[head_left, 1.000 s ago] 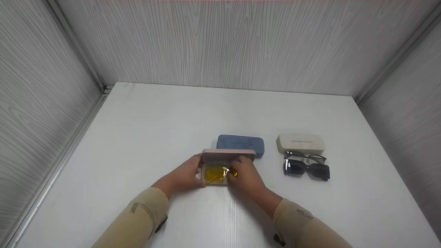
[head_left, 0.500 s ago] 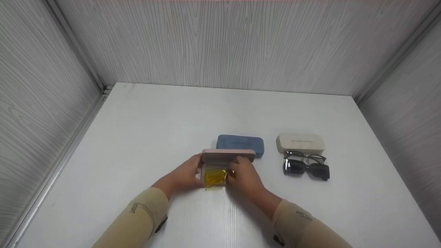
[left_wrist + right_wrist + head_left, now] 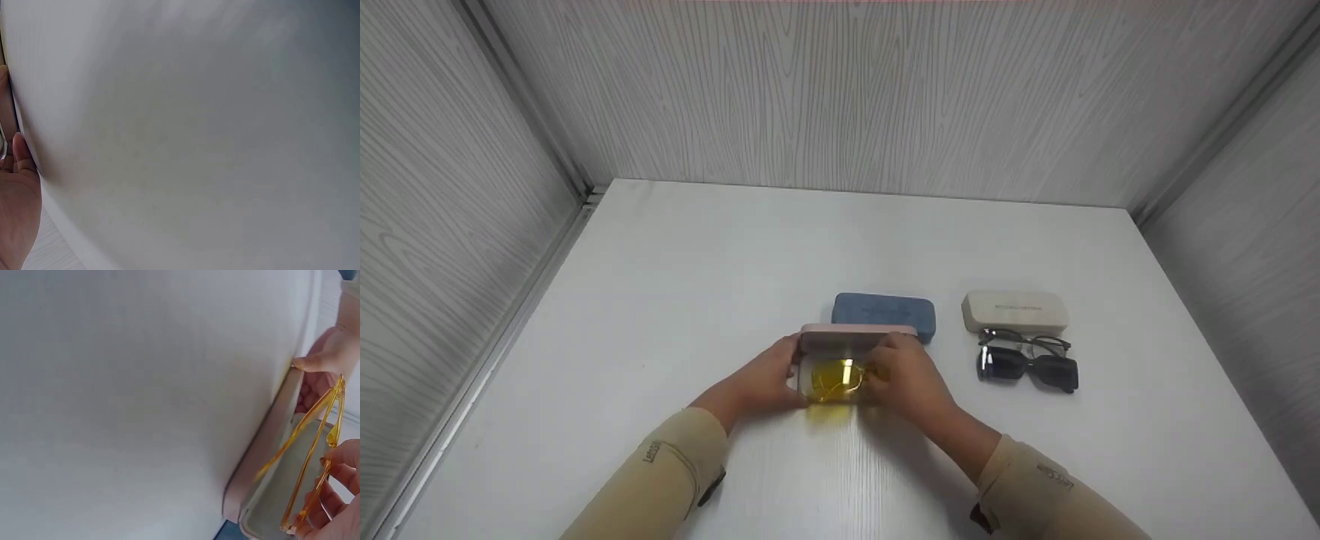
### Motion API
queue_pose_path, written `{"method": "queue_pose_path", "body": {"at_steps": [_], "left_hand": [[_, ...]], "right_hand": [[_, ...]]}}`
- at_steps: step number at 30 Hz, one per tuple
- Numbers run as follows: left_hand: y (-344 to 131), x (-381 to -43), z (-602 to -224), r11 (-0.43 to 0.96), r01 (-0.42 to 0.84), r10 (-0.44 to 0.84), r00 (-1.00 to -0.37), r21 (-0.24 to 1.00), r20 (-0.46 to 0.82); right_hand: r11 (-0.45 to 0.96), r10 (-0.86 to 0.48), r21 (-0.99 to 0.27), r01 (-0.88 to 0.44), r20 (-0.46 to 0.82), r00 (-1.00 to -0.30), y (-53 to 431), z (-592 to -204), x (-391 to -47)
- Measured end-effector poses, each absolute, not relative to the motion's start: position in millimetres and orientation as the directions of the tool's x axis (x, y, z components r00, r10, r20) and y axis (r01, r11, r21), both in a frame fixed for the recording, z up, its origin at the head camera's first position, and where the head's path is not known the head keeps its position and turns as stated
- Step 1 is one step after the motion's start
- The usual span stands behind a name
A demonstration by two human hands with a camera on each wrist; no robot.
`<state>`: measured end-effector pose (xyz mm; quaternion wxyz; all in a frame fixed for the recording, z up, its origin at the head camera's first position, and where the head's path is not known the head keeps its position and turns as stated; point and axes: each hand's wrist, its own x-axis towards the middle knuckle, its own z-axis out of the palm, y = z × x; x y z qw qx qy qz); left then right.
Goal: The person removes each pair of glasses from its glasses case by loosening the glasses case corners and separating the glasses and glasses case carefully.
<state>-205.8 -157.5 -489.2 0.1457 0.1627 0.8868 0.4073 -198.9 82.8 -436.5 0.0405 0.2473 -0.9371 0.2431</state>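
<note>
A pair of yellow-lensed glasses [image 3: 831, 379] with folded temples is pinched by my right hand [image 3: 909, 381] at its right side. The glasses are raised over the open pink glasses case [image 3: 855, 329], whose lid stands up at the back. Around the case's left end, my left hand [image 3: 761, 379] grips with the thumb at the front. In the right wrist view, the yellow frame [image 3: 318, 408] tilts above the case's pale lining [image 3: 275, 509], fingers and thumb on it. Only part of the left hand [image 3: 19, 208] shows at the edge of the left wrist view.
A blue glasses case [image 3: 885, 306] lies right behind the pink one, partly covered by its lid. To the right are a cream glasses case [image 3: 1014, 311], dark-framed glasses [image 3: 1051, 345] and black sunglasses [image 3: 1054, 371] in front of it. Wood-grain panels [image 3: 840, 97] wall the white table [image 3: 720, 255].
The yellow glasses have come up out of the case, with a yellow tint now falling on the table in front. My right hand has shifted slightly right; the left stays put.
</note>
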Motion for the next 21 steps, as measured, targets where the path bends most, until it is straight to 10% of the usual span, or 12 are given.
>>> {"method": "queue_pose_path", "body": {"at_steps": [21], "left_hand": [[-158,-206,-489,0.678,0.141,0.369,-0.914,0.722,-0.168]], "right_hand": [[0.749,-0.317,-0.554,-0.364,0.183,-0.931,137,-377,-210]]}}
